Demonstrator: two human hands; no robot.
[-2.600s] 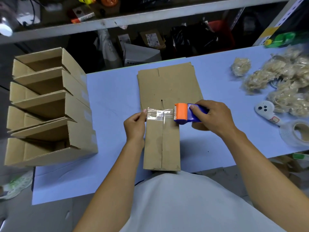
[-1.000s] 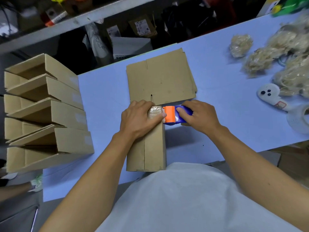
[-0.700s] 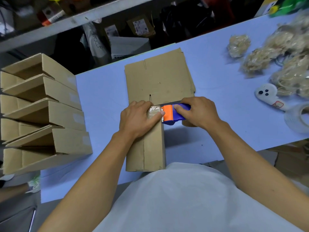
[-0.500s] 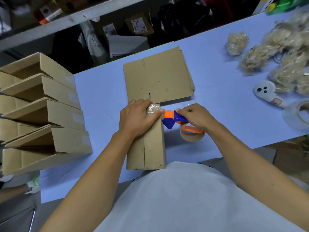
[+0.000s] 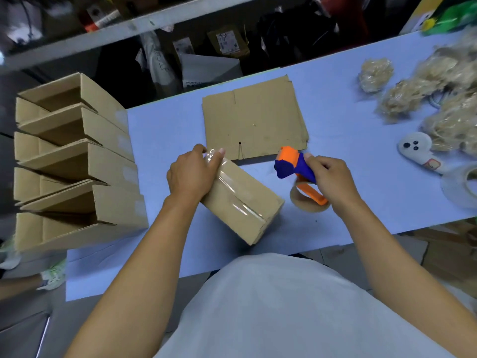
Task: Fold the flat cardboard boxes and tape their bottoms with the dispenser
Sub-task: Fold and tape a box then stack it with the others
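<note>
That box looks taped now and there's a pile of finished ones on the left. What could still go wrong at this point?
Probably small things. The left hand grips the taped box only at one end, tilted, so it might slip when carried off. The finished boxes lean in a loose row reaching the table edge; adding one could nudge them off. The tape dispenser in the right hand hangs near the flat cardboard stack, where loose tape might snag.
</note>
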